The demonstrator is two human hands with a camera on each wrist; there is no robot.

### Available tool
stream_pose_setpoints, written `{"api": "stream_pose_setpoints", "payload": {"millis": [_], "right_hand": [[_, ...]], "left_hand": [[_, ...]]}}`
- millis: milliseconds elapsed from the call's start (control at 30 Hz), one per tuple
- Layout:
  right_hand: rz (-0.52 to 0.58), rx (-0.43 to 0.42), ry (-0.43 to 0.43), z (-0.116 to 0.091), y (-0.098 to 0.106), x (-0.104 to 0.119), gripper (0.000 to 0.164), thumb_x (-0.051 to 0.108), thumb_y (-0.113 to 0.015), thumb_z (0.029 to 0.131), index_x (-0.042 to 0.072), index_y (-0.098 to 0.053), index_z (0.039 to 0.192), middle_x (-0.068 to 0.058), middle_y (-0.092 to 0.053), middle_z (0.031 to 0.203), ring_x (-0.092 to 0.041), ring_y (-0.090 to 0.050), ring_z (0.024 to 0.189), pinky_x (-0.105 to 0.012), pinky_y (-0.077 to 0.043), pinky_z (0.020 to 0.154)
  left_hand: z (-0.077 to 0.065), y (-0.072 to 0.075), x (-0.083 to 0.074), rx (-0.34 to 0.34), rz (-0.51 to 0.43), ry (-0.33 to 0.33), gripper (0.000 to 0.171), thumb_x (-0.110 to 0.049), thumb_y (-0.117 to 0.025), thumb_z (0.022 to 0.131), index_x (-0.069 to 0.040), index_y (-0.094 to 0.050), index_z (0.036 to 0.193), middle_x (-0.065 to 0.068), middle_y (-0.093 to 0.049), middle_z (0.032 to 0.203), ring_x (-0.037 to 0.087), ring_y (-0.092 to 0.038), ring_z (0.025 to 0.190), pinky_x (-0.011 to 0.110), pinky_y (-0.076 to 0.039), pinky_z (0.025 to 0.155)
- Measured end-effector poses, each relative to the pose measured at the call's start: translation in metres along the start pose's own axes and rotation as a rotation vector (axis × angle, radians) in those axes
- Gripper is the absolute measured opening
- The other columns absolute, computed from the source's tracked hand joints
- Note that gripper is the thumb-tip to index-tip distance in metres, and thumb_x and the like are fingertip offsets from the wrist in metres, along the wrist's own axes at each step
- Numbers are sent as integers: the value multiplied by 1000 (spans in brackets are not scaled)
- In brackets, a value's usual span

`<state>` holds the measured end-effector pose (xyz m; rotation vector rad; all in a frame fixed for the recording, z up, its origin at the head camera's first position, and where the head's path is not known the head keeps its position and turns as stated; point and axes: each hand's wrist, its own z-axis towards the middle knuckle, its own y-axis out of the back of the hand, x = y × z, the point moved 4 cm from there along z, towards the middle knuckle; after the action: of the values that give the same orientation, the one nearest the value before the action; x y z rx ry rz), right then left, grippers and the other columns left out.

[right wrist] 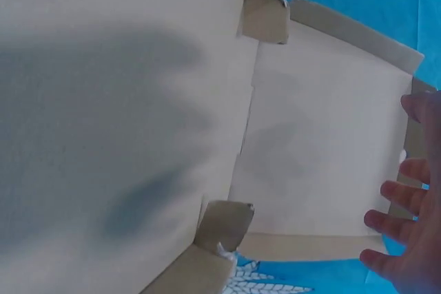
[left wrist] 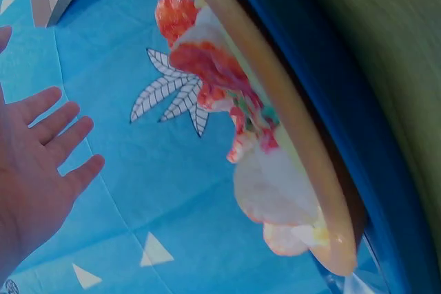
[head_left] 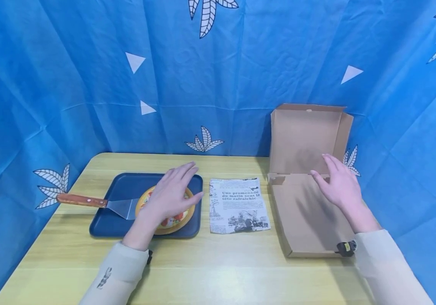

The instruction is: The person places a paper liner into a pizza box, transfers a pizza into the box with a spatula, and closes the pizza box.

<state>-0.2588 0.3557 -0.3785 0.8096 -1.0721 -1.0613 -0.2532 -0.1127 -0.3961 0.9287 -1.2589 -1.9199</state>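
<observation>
1. Over the pizza [head_left: 176, 218] on the blue tray [head_left: 125, 184]: left hand [head_left: 172, 195], fingers relaxed, grasping nothing.
2. Above the cardboard box [head_left: 294, 224], lid up: right hand [head_left: 337, 184], just as empty, fingers loosely spread.
3. Spatula [head_left: 102, 203] handle jutting past the rim, so could easily get flipped off by a stray left sleeve [head_left: 120, 271].
4. Flat between tray and box: printed paper [head_left: 238, 207]. Might slide or crease with a careless sideways swipe.
5. Could also knock the lid [head_left: 305, 131] down by catching it with right fingertips, imo.

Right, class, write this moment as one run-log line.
left hand: empty, above pizza; right hand: empty, above box; spatula: across tray edge; paper: between tray and box
</observation>
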Motion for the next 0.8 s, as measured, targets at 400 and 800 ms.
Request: {"api": "stream_pose_setpoints", "payload": {"millis": [400, 800], "right_hand": [[-27, 28, 3, -9, 1, -24, 73, 46, -54, 105, -2, -36, 157, -30, -33, 161, -58, -29, 144, -75, -23, 113], [-60, 47, 10, -26, 0, -48, 72, 45, -57, 103, -4, -39, 154, -31, -33, 160, -60, -30, 142, -77, -27, 108]], "left_hand": [[7, -20, -29, 81, 53, -136, 82, -61, -60, 95, -9, -45, 157, 10, -38, 165, 31, -37, 151, 56, -28, 123], [12, -46, -56, 202, 110, -242, 82, -65, -58, 96, -12, -45, 157, 7, -41, 164, 29, -39, 150, 57, -27, 123]]}}
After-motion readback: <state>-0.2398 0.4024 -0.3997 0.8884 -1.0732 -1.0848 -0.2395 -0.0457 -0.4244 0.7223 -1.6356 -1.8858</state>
